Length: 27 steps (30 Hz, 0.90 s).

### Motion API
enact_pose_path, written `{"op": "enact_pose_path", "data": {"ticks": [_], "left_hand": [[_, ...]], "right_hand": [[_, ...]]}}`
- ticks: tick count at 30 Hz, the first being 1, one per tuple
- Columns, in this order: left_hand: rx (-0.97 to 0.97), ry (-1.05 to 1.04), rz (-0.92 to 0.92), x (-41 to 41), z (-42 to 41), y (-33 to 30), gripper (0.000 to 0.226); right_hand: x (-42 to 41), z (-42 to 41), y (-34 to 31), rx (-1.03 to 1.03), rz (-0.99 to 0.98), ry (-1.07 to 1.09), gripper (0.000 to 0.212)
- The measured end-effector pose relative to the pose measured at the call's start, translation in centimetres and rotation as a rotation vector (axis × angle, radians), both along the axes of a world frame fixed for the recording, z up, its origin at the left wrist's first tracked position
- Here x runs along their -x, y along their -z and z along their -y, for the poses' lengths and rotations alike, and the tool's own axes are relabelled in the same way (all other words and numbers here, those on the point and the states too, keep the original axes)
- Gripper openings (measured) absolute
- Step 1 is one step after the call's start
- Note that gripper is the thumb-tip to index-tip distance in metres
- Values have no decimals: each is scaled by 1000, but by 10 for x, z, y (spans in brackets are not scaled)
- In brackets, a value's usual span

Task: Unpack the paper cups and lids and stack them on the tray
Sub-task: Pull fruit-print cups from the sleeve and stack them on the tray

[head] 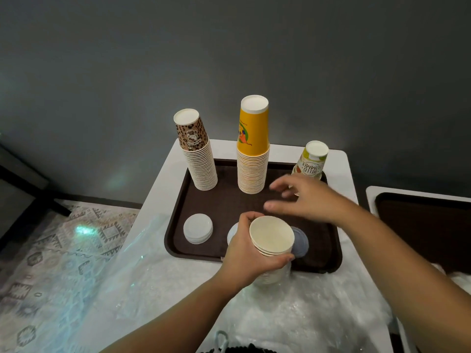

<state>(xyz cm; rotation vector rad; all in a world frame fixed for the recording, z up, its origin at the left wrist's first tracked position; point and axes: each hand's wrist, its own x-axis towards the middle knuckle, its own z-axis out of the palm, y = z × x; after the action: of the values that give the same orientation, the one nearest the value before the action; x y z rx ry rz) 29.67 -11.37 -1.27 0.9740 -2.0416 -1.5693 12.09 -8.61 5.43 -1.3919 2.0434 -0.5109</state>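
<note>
Cups (272, 240), a nested stack mouth-up, sit gripped in the left hand (251, 253); right hand (309, 197) hovers open; best inverted squarely onto the tray (178, 240).

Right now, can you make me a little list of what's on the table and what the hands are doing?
tray: brown tray on a white table
upside-down stacks: leopard cups, yellow cups, Hello Summer cups
lids: white lid pile on the tray's near left
left hand: grips a stack of plain cups, open ends up
right hand: open, above the tray
wrapping: clear plastic in front
</note>
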Motion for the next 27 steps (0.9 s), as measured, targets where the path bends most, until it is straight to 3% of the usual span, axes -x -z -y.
{"op": "enact_pose_path", "data": {"ticks": [4,11,21,27], "left_hand": [[-19,8,35,-1,-1,0,84],[15,6,38,-3,-5,0,77],[2,-9,32,-3,-5,1,72],[5,-32,39,-1,-6,2,75]], "right_hand": [[-35,-14,-11,-196,-126,-243,74],[-54,-18,-14,-163,-253,-236,71],[-21,-27,-45,-25,-160,-208,54],[24,-36,-42,-119,-58,-288,49]]}}
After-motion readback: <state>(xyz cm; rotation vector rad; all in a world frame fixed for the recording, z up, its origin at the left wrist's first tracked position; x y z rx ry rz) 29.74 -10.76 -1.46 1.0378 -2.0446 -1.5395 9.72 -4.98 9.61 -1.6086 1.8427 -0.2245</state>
